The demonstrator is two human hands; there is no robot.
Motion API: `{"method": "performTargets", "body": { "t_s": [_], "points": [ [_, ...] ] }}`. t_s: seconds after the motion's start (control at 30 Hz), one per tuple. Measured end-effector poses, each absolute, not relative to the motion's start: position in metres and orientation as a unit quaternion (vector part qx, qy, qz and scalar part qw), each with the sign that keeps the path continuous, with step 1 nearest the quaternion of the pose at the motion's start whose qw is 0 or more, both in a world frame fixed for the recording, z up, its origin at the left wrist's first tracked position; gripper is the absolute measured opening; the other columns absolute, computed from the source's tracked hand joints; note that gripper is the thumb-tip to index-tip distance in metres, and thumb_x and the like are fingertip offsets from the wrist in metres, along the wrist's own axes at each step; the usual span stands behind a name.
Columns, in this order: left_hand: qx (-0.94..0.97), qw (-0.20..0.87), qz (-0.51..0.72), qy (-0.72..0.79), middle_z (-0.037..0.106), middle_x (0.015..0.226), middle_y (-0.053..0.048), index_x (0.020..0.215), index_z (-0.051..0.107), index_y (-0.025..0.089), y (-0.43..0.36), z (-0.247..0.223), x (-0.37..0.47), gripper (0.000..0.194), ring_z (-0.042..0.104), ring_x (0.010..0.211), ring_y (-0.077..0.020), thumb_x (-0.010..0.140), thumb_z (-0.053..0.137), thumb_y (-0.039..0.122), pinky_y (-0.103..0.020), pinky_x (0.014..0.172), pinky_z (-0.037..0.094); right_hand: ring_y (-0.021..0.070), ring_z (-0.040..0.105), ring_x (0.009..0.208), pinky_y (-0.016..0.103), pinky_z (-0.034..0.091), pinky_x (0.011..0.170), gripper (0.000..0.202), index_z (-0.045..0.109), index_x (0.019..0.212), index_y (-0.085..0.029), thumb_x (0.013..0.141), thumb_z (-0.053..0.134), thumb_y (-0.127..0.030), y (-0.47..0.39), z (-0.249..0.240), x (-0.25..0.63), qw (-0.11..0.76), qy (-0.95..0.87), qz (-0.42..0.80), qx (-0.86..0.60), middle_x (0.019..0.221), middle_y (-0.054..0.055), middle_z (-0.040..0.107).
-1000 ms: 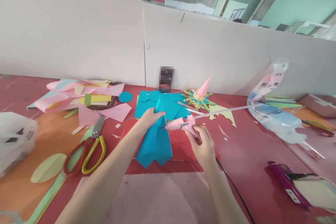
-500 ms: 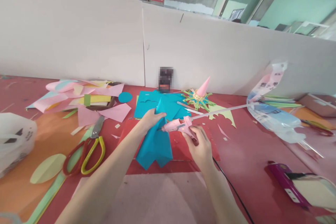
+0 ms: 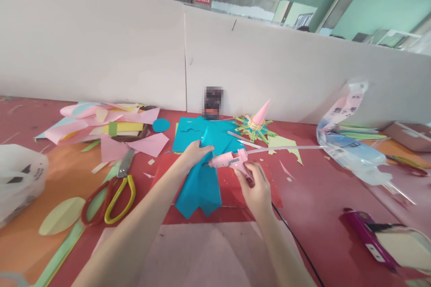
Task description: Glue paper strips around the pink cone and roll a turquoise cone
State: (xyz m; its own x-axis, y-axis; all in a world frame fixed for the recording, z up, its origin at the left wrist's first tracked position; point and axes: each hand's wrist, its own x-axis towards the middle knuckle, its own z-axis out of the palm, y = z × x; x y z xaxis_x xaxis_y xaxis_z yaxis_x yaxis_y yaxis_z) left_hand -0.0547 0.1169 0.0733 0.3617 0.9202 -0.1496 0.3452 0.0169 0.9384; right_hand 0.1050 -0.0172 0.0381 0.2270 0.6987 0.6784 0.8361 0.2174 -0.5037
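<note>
My left hand (image 3: 197, 152) is closed around the upper part of a blue paper cone (image 3: 199, 188), whose pointed tip rises above my fingers. The cone's wide, uneven lower edge hangs toward me over a red sheet (image 3: 235, 188). In my right hand (image 3: 255, 184) is a pink glue gun (image 3: 232, 160), gripped by its handle. Its nozzle points left at the side of the cone, just below my left fingers; whether it touches the paper I cannot tell. A long clear glue stick (image 3: 286, 148) juts from the gun's back end.
Scissors (image 3: 124, 179) with red and yellow handles lie left, near paper scraps (image 3: 81, 130). Behind the cone are blue sheets (image 3: 185, 136) and a pink-coned paper piece (image 3: 257, 121). A plastic bag (image 3: 353, 148) and purple power strip (image 3: 367, 237) lie right. A white partition (image 3: 101, 49) stands behind.
The glue gun has shifted very slightly, and its glue stick now lies lower and more level at the far end. Both hands keep their hold.
</note>
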Motion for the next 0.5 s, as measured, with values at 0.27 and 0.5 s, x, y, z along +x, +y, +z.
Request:
{"method": "performTargets", "body": {
  "t_s": [0.27,0.5],
  "points": [
    [0.641,0.522,0.278,0.489,0.07,0.086,-0.007,0.081,0.064,0.015,0.116,0.0705,-0.0531,0.032,0.064,0.081,-0.0242,0.063,0.059,0.041,-0.029,0.065,0.048,0.015,0.059,0.08,0.023,0.048,0.063,0.019,0.053,0.097,-0.019,0.082,0.056,-0.028,-0.0174,0.0391,0.1076,0.487,-0.607,-0.093,-0.62,0.089,0.007,0.058],
    [0.638,0.529,0.283,0.483,0.07,0.084,-0.006,0.082,0.064,0.016,0.1171,0.0703,-0.0551,0.032,0.064,0.079,-0.0232,0.064,0.06,0.042,-0.029,0.066,0.048,0.0146,0.059,0.078,0.022,0.047,0.059,0.017,0.053,0.096,-0.02,0.082,0.055,-0.029,-0.0178,0.0403,0.1091,0.482,-0.616,-0.082,-0.618,0.089,0.007,0.058]
  ]
}}
